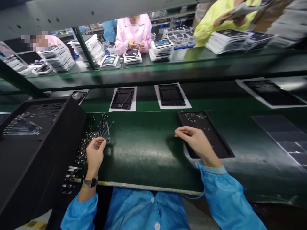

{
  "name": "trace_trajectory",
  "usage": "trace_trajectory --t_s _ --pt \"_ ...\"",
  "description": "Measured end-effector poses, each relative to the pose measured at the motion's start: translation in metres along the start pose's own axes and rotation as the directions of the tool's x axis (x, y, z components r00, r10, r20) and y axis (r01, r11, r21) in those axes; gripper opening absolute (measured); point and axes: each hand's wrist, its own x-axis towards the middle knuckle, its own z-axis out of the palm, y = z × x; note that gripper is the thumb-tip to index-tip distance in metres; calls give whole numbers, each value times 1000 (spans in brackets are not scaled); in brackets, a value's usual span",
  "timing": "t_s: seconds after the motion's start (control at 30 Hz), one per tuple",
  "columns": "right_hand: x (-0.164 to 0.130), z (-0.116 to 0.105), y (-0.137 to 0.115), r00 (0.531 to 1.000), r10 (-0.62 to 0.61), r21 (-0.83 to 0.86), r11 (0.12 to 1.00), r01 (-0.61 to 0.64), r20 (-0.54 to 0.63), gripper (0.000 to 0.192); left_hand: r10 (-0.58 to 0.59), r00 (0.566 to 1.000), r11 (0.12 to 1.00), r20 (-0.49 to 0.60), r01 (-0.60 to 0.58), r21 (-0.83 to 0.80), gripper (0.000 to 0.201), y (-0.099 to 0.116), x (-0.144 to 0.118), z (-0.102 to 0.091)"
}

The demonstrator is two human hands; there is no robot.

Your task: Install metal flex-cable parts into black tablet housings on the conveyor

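Observation:
My left hand (95, 155), a dark watch on its wrist, is closed in a pinch at the left of the green bench. A thin flex cable (107, 130) stands up at its fingertips. Beside and beyond this hand lies a pile of small metallic parts and flex cables (87, 143). Held over the left edge of a shallow black tray (216, 137), my right hand (195, 140) has its thumb and fingers pressed together. Whatever may be between them is too small to make out. Several tiny parts are scattered in the tray.
A big black box (55, 137) with flex cables in it flanks my left arm. Black device housings (122, 98) lie on white sheets along the far strip. Clear plastic sheets (283, 137) are at right. Across the bench, co-workers sit among stacked housings (161, 49).

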Motion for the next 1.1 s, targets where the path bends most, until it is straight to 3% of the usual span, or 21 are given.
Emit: trace_trajectory --t_s 0.1,0.2,0.3,0.4,0.67,0.87,1.03,1.1 --pt "-2 27 -12 978 -71 -2 997 73 198 23 -72 988 976 138 98 -193 26 24 -20 24" --pt "-5 49 -18 942 -90 12 996 91 324 21 -91 933 931 348 204 -301 27 41 -37 59" --pt "-9 63 -18 912 -97 28 995 94 399 18 -87 868 893 490 286 -348 30 45 -45 92" --pt "-13 68 -14 893 -102 44 995 92 439 16 -95 823 871 560 341 -353 32 39 -48 112" --pt "-15 71 -8 887 -109 -15 992 129 448 15 -142 815 855 561 387 -346 33 28 -48 117" --pt "-14 72 -8 886 -108 -37 990 139 450 15 -155 778 837 609 430 -337 33 26 -49 118" --pt "-13 67 -10 902 -96 -38 992 123 422 15 -157 826 867 541 377 -325 30 26 -47 117" --pt "-14 64 -12 913 -74 -25 995 92 400 12 -161 827 871 539 376 -317 31 27 -45 115"
